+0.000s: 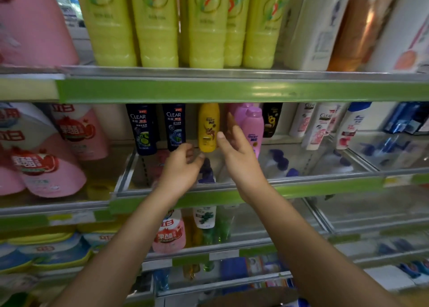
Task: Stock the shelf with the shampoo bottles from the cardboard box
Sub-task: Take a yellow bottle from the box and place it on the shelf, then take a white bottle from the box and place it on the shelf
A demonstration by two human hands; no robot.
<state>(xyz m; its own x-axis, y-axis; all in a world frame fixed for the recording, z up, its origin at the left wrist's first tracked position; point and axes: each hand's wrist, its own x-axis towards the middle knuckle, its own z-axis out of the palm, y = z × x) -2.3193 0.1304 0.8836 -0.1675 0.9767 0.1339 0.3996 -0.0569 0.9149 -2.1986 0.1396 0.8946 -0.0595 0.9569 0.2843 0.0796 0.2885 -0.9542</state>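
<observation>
On the middle shelf a yellow shampoo bottle stands upright between two dark CLEAR bottles and pink bottles. My left hand hovers just below and left of the yellow bottle, fingers loosely curled, holding nothing. To the bottle's right my right hand reaches in with straight fingers; its thumb is at the bottle's side, and the fingers pass in front of the pink bottles. The cardboard box shows only as a brown edge at the bottom.
Tall yellow-green bottles fill the upper shelf above a green price rail. Pink detergent pouches sit left. White bottles and blue items stand right. Lower shelves hold more bottles.
</observation>
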